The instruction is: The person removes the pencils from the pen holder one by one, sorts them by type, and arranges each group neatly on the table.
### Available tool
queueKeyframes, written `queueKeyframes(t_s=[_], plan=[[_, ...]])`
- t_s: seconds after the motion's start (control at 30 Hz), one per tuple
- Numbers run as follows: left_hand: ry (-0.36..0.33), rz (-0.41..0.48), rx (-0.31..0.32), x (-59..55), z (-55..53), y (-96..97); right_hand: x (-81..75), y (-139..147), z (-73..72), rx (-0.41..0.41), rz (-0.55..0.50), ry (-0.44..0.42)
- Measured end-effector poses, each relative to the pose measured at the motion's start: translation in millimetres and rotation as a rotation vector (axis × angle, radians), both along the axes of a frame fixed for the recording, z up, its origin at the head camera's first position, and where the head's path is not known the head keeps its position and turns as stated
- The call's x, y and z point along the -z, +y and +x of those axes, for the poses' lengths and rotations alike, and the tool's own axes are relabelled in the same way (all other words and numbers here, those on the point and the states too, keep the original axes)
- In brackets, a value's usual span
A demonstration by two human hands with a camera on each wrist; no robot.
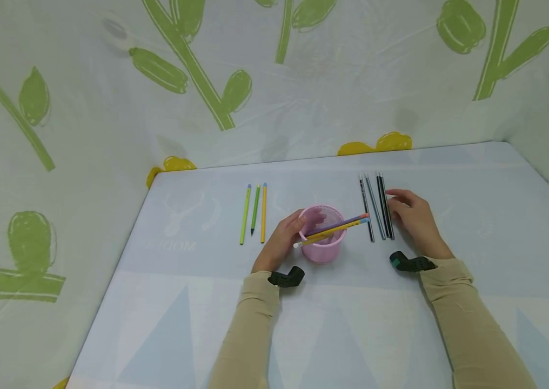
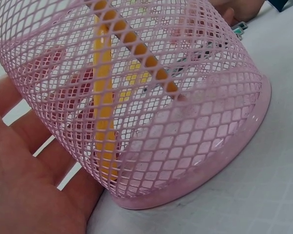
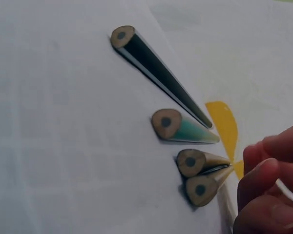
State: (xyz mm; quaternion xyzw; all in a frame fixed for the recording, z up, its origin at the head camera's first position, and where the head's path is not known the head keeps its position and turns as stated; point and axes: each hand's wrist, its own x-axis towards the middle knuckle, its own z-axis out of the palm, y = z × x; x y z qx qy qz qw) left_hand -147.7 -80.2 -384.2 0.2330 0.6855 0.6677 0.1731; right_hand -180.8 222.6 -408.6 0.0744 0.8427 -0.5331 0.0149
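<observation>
My left hand (image 1: 280,242) holds a pink mesh pencil cup (image 1: 322,253) by its left side, with the palm and fingers around the mesh in the left wrist view. Purple and yellow pencils (image 1: 340,226) lean in the cup, their ends jutting past the rim. To the right lie several dark pencils (image 1: 385,210) side by side, one of them blue-green (image 3: 193,130). Beside the rightmost of these is my right hand (image 1: 415,221), its fingers bent loosely and nothing seen between them. Whether a fingertip touches that pencil is unclear.
Left of the cup, a yellow-green pencil (image 1: 245,216), a green pencil (image 1: 255,209) and an orange pencil (image 1: 263,213) lie in a row. The pale tabletop (image 1: 158,302) meets a leaf-patterned wall covering (image 1: 303,102) at the back and left.
</observation>
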Motion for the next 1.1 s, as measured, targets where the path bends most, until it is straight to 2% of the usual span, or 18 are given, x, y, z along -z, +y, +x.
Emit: queueKeyframes(t_s=[0.1, 0.17, 0.3, 0.4, 0.53, 0.63, 0.77, 0.87, 0.93, 1.03, 1.1], plan=[[0.011, -0.006, 0.001, -0.4, -0.3, -0.3, 1.8, 1, -0.2, -0.007, -0.043, 0.016], [0.019, -0.013, 0.012, -6.9, 2.4, -1.2, 3.2, 2, -0.5, -0.007, -0.071, 0.034], [0.025, -0.003, 0.012, -6.2, 2.3, -2.3, 2.5, 3, 0.7, -0.005, -0.151, 0.076], [0.02, 0.001, 0.011, -6.0, 2.6, -2.6, -0.1, 3, 2.2, -0.006, -0.292, 0.1], [0.001, -0.006, -0.008, -6.5, 3.6, -2.9, -5.1, 1, 4.5, -0.039, -0.581, 0.126], [-0.011, -0.006, -0.01, -6.9, 3.5, -2.7, -9.8, -3, 6.0, -0.111, -0.748, 0.155], [-0.006, -0.013, 0.006, -6.8, 2.8, -1.7, -16.5, -11, 8.8, -0.242, -0.867, 0.169], [0.002, -0.02, 0.009, -6.7, 2.8, -1.0, -20.0, -17, 10.9, -0.348, -0.898, 0.132], [0.003, -0.02, 0.005, -6.5, 2.6, -0.4, -21.4, -21, 11.6, -0.432, -0.868, 0.099], [-0.001, -0.018, -0.017, -5.6, 2.0, 0.4, -21.9, -26, 12.8, -0.549, -0.74, 0.064], [-0.018, -0.014, -0.034, -2.0, 0.3, 0.6, -21.3, -31, 14.1, -0.6, -0.603, 0.041]])
